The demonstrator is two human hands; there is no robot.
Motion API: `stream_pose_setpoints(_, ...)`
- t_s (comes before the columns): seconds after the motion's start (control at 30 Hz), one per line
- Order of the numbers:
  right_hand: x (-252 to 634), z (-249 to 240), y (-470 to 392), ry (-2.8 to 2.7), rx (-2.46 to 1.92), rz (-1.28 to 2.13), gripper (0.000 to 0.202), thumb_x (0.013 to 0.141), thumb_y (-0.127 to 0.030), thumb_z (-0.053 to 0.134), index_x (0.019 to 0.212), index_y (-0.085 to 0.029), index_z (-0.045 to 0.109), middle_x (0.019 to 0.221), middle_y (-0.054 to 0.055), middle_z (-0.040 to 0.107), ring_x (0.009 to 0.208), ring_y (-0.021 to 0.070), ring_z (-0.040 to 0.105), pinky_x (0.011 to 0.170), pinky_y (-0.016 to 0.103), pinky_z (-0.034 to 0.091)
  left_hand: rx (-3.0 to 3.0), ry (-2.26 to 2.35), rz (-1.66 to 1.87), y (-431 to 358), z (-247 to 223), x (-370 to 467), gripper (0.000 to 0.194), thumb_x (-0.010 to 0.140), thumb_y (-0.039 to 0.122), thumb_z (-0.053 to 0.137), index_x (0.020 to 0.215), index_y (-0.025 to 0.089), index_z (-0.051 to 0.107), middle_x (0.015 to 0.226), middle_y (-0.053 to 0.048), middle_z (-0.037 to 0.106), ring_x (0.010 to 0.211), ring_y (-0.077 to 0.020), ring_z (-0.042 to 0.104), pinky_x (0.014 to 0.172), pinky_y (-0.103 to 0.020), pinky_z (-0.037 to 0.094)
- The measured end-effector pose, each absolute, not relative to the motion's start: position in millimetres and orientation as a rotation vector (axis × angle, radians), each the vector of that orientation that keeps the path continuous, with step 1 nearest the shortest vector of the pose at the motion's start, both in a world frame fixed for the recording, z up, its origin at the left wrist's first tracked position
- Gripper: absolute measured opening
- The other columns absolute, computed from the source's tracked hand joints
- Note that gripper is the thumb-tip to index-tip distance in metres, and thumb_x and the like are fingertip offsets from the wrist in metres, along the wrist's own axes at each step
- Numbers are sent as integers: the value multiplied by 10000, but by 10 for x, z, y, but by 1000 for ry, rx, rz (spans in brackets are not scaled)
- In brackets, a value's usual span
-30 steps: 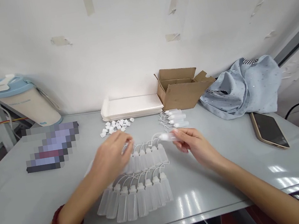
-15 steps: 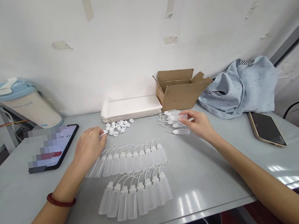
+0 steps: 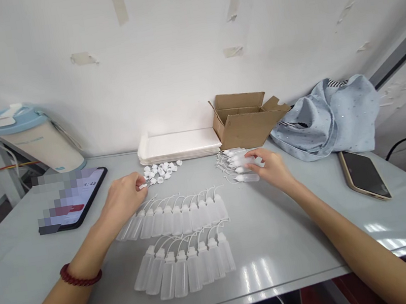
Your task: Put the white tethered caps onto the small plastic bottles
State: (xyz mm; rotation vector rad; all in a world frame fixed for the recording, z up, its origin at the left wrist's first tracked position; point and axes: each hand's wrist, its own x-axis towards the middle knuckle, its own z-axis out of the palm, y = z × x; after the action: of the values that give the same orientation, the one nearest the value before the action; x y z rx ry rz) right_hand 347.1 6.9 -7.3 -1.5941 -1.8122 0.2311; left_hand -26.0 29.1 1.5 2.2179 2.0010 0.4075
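Note:
My left hand (image 3: 127,195) is closed in a pinch at the left edge of a pile of small white caps (image 3: 166,170). A white cap (image 3: 143,185) shows at its fingertips, partly hidden by them. My right hand (image 3: 270,167) has its thumb and forefinger apart beside a stack of small capped squeeze bottles (image 3: 248,178) lying on their sides. The fingertips are close to the bottles' ends. Two rows of translucent bottles with thin strap loops lie between my arms: a back row (image 3: 177,220) and a front row (image 3: 182,276).
A stack of white trays (image 3: 183,147) and an opened cardboard box (image 3: 246,130) stand against the wall. At left are a tumbler (image 3: 44,146) and a lit phone (image 3: 90,195). A blue cloth bag (image 3: 328,116) and another phone (image 3: 364,175) lie at right on the grey table (image 3: 286,241).
My right thumb and forefinger have spread apart, letting go of a bottle on the stack. My left hand has stayed pinched by the caps, shifting very slightly right.

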Motion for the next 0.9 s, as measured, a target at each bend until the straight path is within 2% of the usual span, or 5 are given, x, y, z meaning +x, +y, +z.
stream_pose_setpoints(0.33,3346,-10,-54,-1875,-1437,35,115,798,-276,564,836,-185,623,890,98,678,887,253,603,779,384,471,1966,1868,593,86,195,-38,278,665,405,587,832,184,603,824,-60,678,818,-245,640,747,-328,492)
stream_pose_setpoints(0.43,3203,49,-169,-1912,-1399,134,115,828,-256,536,770,-183,605,756,55,654,732,195,599,660,304,459,1769,1725,655,-4,270,67,362,639,464,642,860,179,615,852,-57,668,826,-241,640,738,-326,499)
stream_pose_setpoints(0.53,3010,84,-319,-1955,-1433,493,139,837,-245,512,735,-179,580,643,6,617,593,138,552,544,241,407,1667,1535,653,-107,306,170,498,691,512,613,1053,170,602,928,-59,647,826,-228,643,721,-322,508)
stream_pose_setpoints(0.63,2823,72,-450,-1995,-1523,680,246,817,-262,510,587,-177,492,508,-26,522,464,99,444,457,220,316,1685,1422,616,-209,320,259,541,760,519,550,1179,176,569,934,-49,641,779,-204,645,739,-326,512)
stream_pose_setpoints(0.9,2634,-11,-519,-2090,-1644,776,254,788,-297,558,570,-176,510,505,-16,535,463,101,449,457,219,301,1719,1284,614,-308,354,366,339,760,482,588,922,203,692,819,-43,707,724,-214,655,622,-291,505)
